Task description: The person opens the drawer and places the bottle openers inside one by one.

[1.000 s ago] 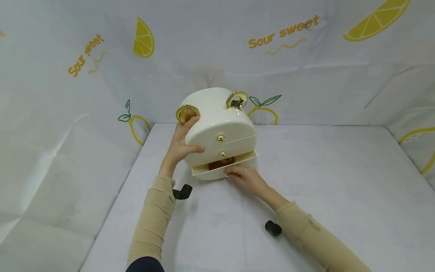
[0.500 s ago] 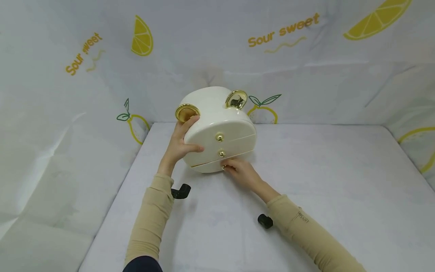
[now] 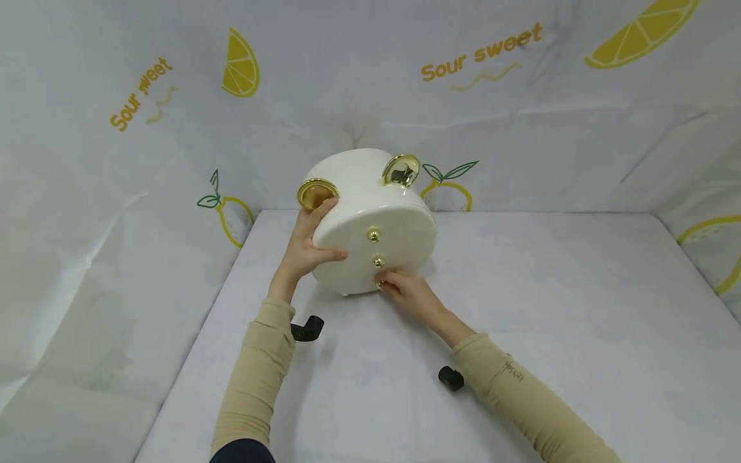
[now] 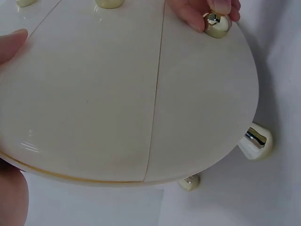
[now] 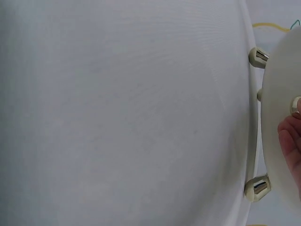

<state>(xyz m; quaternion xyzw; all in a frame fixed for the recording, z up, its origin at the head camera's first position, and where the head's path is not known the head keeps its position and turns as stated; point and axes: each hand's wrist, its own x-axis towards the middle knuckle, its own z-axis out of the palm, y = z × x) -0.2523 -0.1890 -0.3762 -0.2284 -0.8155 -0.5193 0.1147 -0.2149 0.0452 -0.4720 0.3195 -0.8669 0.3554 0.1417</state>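
A glossy white rounded drawer box (image 3: 353, 170) with two gold ears stands on short gold feet (image 4: 257, 141). Its front carries three gold knobs, and all its drawers are flush with the front. My left hand (image 3: 303, 247) grips the box's left side below the left gold ear (image 3: 317, 193), thumb lying over the front. At the bottom drawer (image 4: 202, 94), my right hand (image 3: 408, 292) pinches the lowest gold knob (image 4: 217, 24) between thumb and fingers. Only part of the right hand shows at the edge of the right wrist view.
Under the box is a table (image 3: 550, 289) covered in white cloth. Behind it hangs a white backdrop (image 3: 359, 77) with lemon prints. Black camera pieces (image 3: 308, 328) stick out beside both forearms.
The bottom drawer stood pulled out with something brown inside; my right hand has pushed it in, away from me, until flush. My left hand has kept its grip on the box.
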